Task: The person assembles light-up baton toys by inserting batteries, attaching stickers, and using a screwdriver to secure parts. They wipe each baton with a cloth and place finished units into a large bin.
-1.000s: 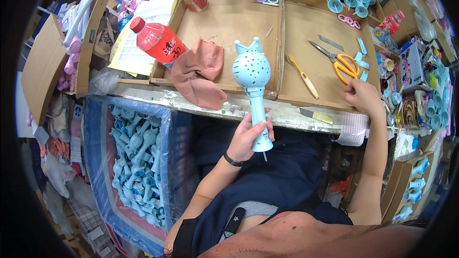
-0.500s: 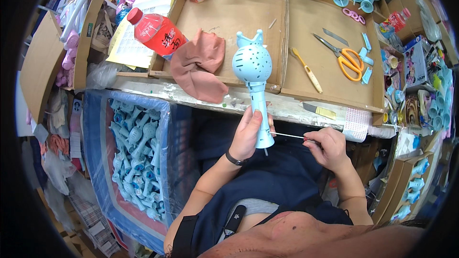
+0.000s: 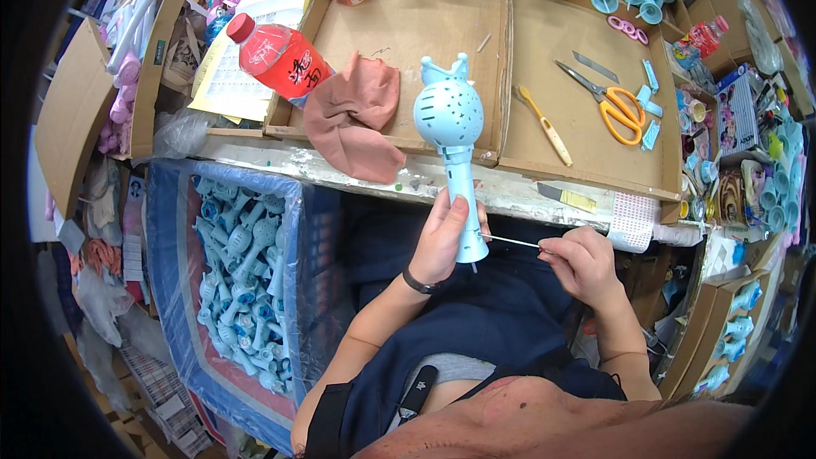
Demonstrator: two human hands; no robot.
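Observation:
A light blue plastic toy wand (image 3: pixel 449 115) stands nearly upright over my lap, with a crown on its round, perforated head and a flared base. My left hand (image 3: pixel 444 236) is wrapped round its handle. In my right hand (image 3: pixel 580 263) the fingers pinch a screwdriver (image 3: pixel 514 241); its grip is almost wholly hidden by them. The thin metal shaft points left and its tip meets the wand's handle just above the flared base. A short thin pin sticks out below that base.
On the bench, cardboard trays (image 3: pixel 507 51) hold orange-handled scissors (image 3: pixel 623 115) and a toothbrush (image 3: pixel 546 126). A red-labelled bottle (image 3: pixel 276 55) lies beside a pink cloth (image 3: pixel 357 123). A blade (image 3: pixel 551 192) rests at the bench edge. At left, a plastic-lined crate (image 3: pixel 297 289) contains several blue wands.
My right fingers have shifted slightly round the screwdriver's grip, covering the red part that showed before. The wand has turned very slightly; my left hand stays in place.

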